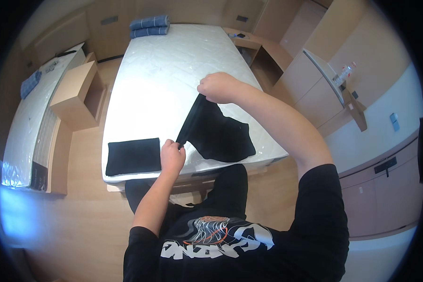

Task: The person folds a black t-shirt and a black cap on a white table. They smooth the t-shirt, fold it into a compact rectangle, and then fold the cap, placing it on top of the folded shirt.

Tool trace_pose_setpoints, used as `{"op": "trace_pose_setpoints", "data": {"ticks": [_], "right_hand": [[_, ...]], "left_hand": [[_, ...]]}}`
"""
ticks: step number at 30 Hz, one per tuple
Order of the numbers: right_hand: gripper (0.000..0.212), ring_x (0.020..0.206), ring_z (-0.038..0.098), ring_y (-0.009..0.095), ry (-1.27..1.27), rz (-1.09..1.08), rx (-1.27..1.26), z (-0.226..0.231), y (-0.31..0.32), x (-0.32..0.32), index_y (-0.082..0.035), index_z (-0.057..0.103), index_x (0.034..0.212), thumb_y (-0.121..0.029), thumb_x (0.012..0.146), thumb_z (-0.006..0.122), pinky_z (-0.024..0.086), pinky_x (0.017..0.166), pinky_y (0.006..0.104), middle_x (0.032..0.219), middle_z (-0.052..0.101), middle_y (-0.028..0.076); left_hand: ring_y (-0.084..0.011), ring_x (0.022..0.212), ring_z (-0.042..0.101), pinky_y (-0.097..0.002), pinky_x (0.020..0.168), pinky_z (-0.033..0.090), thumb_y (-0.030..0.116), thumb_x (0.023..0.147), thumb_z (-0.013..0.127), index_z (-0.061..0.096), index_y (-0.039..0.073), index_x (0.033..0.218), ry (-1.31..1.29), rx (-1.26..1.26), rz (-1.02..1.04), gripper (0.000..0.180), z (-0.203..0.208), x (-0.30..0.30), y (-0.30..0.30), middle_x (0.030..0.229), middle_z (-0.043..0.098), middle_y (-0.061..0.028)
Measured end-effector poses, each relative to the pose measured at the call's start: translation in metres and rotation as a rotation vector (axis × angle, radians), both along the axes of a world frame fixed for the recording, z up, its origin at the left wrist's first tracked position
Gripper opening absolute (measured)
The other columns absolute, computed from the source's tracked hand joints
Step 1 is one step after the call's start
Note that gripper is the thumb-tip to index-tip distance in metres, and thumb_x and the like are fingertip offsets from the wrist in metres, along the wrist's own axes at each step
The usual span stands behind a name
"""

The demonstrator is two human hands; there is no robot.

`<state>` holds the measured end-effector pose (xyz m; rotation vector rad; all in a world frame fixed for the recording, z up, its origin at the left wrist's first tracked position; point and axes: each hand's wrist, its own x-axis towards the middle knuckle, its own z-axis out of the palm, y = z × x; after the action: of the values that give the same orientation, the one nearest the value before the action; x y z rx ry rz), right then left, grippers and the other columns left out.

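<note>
Black cloth (pixel 221 136) is on the mattress (pixel 145 94), its bulk rightward of a straight edge. This edge runs diagonally away from the left hand (pixel 173 158) to the right hand (pixel 218 88); each hand pinches one end. The left hand is nearer the folded cloth (pixel 134 156).

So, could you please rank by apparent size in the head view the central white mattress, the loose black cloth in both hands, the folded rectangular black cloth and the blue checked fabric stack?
1. Central white mattress
2. Loose black cloth
3. Folded rectangular black cloth
4. Blue checked fabric stack
</note>
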<state>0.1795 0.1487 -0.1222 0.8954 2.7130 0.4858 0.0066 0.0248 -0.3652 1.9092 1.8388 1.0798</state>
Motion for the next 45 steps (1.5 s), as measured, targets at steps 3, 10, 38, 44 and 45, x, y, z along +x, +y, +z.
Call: {"op": "trace_pose_setpoints", "data": {"ticks": [3, 10, 38, 44, 45], "right_hand": [[0.009, 0.091, 0.068, 0.031, -0.002, -0.018, -0.006, 0.004, -0.001, 0.007, -0.004, 0.071, 0.087, -0.01, 0.083, 0.065, 0.056, 0.076, 0.0422, 0.091, 0.07, 0.013], [0.011, 0.093, 0.067, 0.033, 0.002, -0.09, -0.028, 0.017, -0.001, 0.018, -0.003, 0.069, 0.091, -0.011, 0.083, 0.068, 0.055, 0.078, 0.0429, 0.093, 0.069, 0.013], [0.018, 0.083, 0.07, 0.035, -0.064, -0.32, -0.154, 0.025, -0.042, -0.015, -0.001, 0.074, 0.086, 0.004, 0.072, 0.063, 0.056, 0.064, 0.0429, 0.091, 0.071, 0.019], [0.021, 0.086, 0.071, 0.032, -0.05, -0.442, -0.201, 0.018, -0.049, -0.025, -0.002, 0.074, 0.09, 0.002, 0.072, 0.066, 0.056, 0.065, 0.0402, 0.095, 0.071, 0.017], [0.021, 0.087, 0.071, 0.031, -0.037, -0.453, -0.197, 0.016, -0.049, -0.027, -0.003, 0.074, 0.091, 0.001, 0.072, 0.066, 0.056, 0.065, 0.04, 0.096, 0.071, 0.016]], "left_hand": [[-0.0335, 0.084, 0.064, -0.0422, 0.076, 0.053, 0.013, 0.077, 0.069, 0.072, 0.001, 0.079, 0.04, 0.031, -0.019, 0.013, 0.007, -0.014, 0.0, 0.087, 0.064, -0.0137], [-0.0383, 0.075, 0.064, -0.0478, 0.07, 0.052, 0.013, 0.08, 0.063, 0.062, 0.002, 0.082, 0.206, -0.032, -0.209, 0.012, 0.042, -0.041, 0.002, 0.078, 0.064, -0.0177], [-0.0328, 0.093, 0.063, -0.0395, 0.081, 0.052, 0.054, 0.073, 0.079, 0.07, -0.005, 0.094, 0.012, -0.068, -0.123, 0.063, 0.08, 0.047, -0.012, 0.096, 0.064, -0.0172], [-0.0339, 0.082, 0.065, -0.0422, 0.073, 0.053, 0.062, 0.078, 0.07, 0.07, -0.002, 0.078, 0.164, -0.212, -0.103, 0.063, 0.096, 0.067, -0.003, 0.084, 0.065, -0.0164], [-0.0341, 0.082, 0.065, -0.0427, 0.072, 0.053, 0.06, 0.079, 0.068, 0.07, -0.002, 0.077, 0.185, -0.211, -0.086, 0.062, 0.095, 0.068, 0.002, 0.083, 0.065, -0.0165]]}}
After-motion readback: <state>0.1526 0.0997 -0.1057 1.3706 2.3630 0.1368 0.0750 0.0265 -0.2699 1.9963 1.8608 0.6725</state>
